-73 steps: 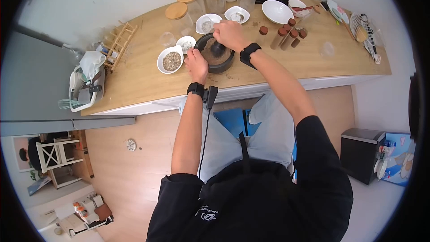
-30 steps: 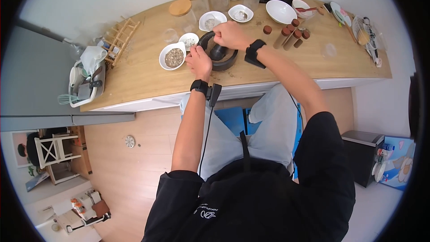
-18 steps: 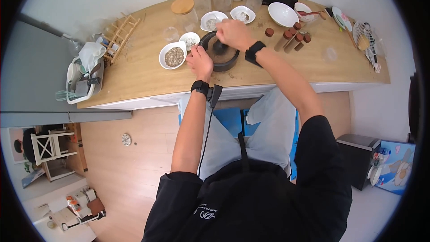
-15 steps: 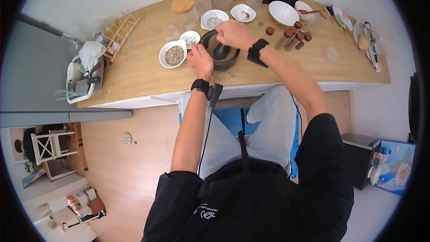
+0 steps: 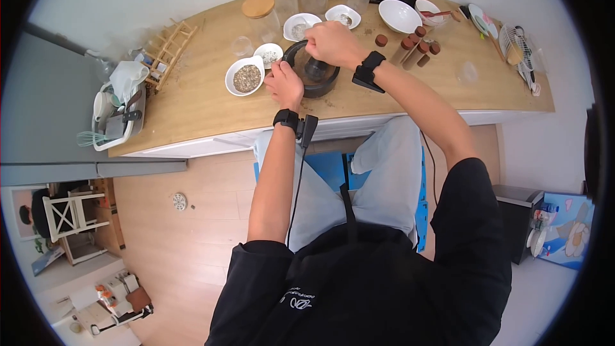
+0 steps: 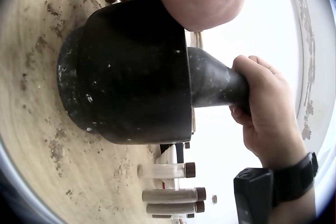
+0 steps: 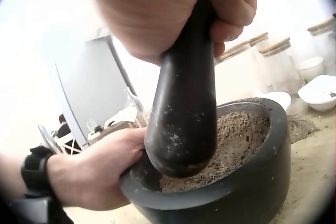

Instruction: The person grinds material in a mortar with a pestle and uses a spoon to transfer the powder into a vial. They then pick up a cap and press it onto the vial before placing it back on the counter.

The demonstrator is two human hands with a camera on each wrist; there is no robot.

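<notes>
A dark stone mortar point(image 5: 318, 91) stands near the counter's front edge. Brown ground powder point(image 7: 236, 140) coats its inside in the right wrist view. My right hand point(image 5: 334, 45) grips the black pestle point(image 7: 184, 124) by its upper end, its rounded head down inside the bowl. With my left hand point(image 5: 285, 84) I hold the mortar at its left side; in the right wrist view that hand point(image 7: 102, 174) meets the rim, its fingertips hidden. Close by on the left sit a white bowl of coarse brown bits point(image 5: 246, 78) and a smaller white bowl point(image 5: 269, 56).
Behind the mortar are white dishes point(image 5: 301, 25) and glass jars with wooden lids point(image 5: 259, 8). Brown-capped tubes point(image 5: 410, 54) stand to the right, before a large white bowl point(image 5: 400, 16). A wooden rack point(image 5: 168, 54) and a filled dish basket point(image 5: 125, 112) occupy the left end.
The pestle has shifted about inside the mortar with my right hand, its head now farther back than half a second ago. My left hand keeps its place on the mortar.
</notes>
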